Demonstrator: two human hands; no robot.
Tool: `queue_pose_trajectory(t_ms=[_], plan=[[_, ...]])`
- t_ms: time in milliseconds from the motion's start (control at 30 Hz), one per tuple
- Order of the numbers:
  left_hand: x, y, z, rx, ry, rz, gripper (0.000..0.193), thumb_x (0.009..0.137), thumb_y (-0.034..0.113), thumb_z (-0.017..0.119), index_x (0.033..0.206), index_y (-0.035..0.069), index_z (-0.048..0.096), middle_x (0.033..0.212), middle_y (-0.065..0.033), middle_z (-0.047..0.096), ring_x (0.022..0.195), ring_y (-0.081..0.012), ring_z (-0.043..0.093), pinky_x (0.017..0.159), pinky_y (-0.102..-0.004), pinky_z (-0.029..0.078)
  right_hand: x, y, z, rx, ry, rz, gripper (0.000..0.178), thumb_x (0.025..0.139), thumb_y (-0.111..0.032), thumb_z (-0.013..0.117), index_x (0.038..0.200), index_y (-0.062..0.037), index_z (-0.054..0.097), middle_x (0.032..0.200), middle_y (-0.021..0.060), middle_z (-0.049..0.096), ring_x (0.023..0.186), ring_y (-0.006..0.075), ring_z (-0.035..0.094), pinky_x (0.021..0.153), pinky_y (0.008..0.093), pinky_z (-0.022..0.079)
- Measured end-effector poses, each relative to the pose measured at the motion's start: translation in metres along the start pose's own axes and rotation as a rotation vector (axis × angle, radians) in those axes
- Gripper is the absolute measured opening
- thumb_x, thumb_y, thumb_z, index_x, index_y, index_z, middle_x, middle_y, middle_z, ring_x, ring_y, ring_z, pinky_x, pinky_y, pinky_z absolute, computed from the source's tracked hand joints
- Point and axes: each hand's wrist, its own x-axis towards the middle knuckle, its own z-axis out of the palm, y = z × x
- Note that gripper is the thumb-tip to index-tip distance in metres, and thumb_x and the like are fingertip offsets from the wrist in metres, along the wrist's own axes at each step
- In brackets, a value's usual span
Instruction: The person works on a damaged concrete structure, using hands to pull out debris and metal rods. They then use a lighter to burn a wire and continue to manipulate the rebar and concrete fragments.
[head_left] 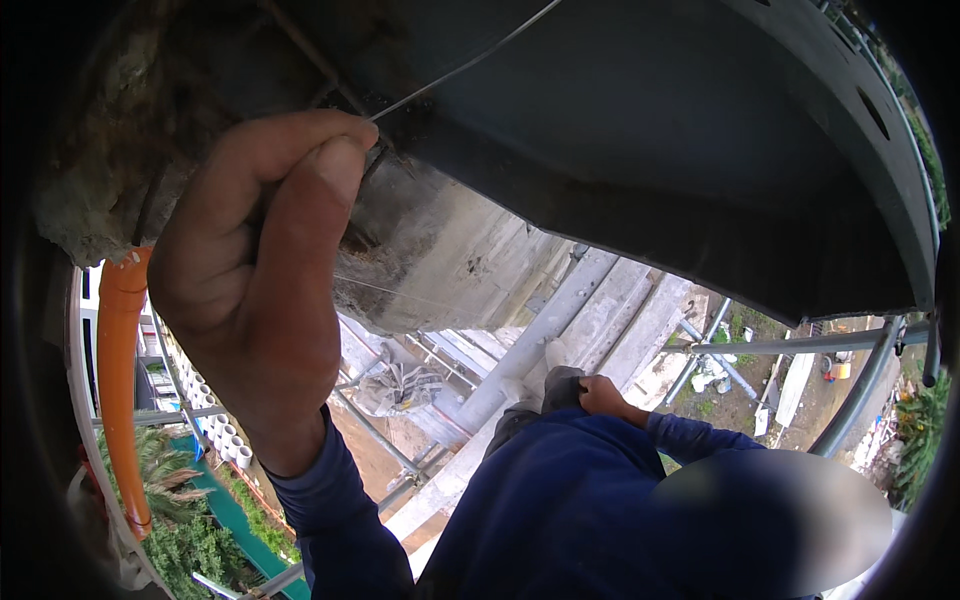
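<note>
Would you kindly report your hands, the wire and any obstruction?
Left hand pinching wire. Right hand low by trousers. Wire rising rightward, dark panel behind. Wire's visible length unobstructed.

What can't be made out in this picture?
In the head view:
Thin wire: upper end cut off by the top edge; lower part hidden within the left hand.
Right hand: too small to tell whether it grips anything.
Pale patch, lower right: blurred, so unidentifiable.

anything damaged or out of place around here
Yes. Beyond the left hand pinching a thin wire, the concrete edge looks ragged and broken, unlike the smooth dark panel. Below, crumpled sheeting lies bunched near the straight planks, looking untidy.
</note>
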Motion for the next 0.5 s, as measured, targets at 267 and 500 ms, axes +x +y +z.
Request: queue_pose_trajectory(t_ms=[267,500], plan=[[0.008,0.009,0.004,-0.026,-0.083,0.007,0.011,0.091,0.002,0.065,0.100,0.001,0.072,0.078,-0.0001,0.067,0.061,-0.0010,0.048,0.053,-0.0186,0.034,0.048,0.119,0.070,-0.307,-0.438,-0.510,0.029,0.090,-0.021,0.058,0.107,0.0000,0.068,0.098,0.0271,0.069,0.091,0.0350,0.069,0.083,0.0439,0.051],[0.001,0.005,0.003,-0.012,-0.055,0.072,0.012,0.090,0.001,0.065,0.100,0.001,0.072,0.074,-0.0001,0.065,0.061,-0.0015,0.050,0.054,-0.0190,0.036,0.003,0.032,0.020,0.314,0.027,-0.227,0.033,0.094,-0.030,0.057,0.107,-0.0019,0.069,0.104,0.0208,0.069,0.105,0.0334,0.063,0.095,0.0386,0.046]])
